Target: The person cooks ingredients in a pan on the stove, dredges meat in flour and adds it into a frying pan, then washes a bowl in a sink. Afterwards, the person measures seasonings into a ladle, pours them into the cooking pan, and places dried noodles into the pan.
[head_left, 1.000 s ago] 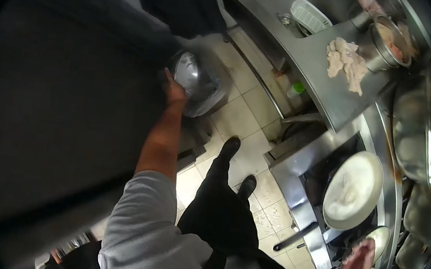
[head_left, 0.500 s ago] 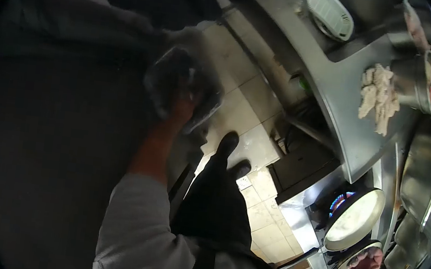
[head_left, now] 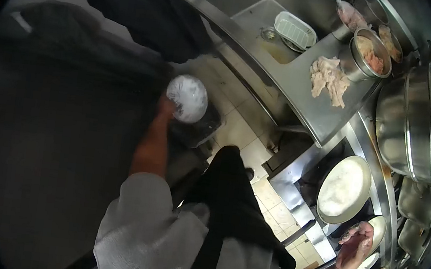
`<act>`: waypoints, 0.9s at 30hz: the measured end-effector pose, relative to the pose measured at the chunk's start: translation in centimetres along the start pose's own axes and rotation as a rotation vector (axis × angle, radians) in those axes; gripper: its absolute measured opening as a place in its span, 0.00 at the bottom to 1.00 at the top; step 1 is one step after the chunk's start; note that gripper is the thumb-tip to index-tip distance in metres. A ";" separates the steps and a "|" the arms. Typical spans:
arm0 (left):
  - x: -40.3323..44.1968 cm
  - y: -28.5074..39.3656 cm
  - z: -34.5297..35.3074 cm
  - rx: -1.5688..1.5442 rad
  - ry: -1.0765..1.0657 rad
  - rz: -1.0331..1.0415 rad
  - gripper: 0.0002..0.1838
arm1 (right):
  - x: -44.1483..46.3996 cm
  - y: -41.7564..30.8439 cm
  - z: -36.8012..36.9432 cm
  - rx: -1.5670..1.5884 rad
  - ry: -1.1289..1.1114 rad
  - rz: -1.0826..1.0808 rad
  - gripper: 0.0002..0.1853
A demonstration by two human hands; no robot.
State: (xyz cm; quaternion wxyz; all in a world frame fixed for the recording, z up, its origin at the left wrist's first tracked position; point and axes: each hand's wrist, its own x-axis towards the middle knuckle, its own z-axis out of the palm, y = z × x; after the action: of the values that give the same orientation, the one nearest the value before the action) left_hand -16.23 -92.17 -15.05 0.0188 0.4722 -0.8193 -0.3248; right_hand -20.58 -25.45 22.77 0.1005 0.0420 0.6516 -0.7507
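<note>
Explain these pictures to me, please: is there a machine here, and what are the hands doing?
No machine, just a person's two bare hands, filmed by a camera worn on the head, looking forward and down. The left hand seems to hold a shiny round object, perhaps a bowl. The right hand is by the stove near a pale pan, apparently holding nothing. On the metal counter are pale meat and a metal pot with pinkish food inside.

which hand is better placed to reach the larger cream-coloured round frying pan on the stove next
Probably the right: the right hand looks empty and is near that pan, whereas the left hand is at a shiny whitish rounded object away from the stove.
</note>
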 end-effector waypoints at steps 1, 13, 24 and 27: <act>-0.3 4.1 -4.1 -0.327 -0.054 -0.085 0.25 | -0.5 -0.2 -0.3 0.010 0.055 -0.028 0.27; 9.8 37.5 -10.1 -0.961 -0.379 -0.029 0.19 | 20.7 2.3 16.0 0.293 -0.045 0.266 0.21; 24.3 47.5 7.4 -0.946 -0.375 -0.197 0.21 | 76.8 13.3 39.8 1.261 -0.020 0.373 0.24; 27.6 47.6 8.7 -0.958 -0.490 -0.232 0.23 | 87.8 16.6 41.4 1.433 0.157 0.187 0.25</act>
State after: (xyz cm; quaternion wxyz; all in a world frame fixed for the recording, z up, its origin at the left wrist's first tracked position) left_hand -70.65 -93.02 -3.36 0.0044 0.4088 -0.5027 -0.7617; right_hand -100.07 -76.92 -4.28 0.0650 0.2071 -0.0013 -0.9762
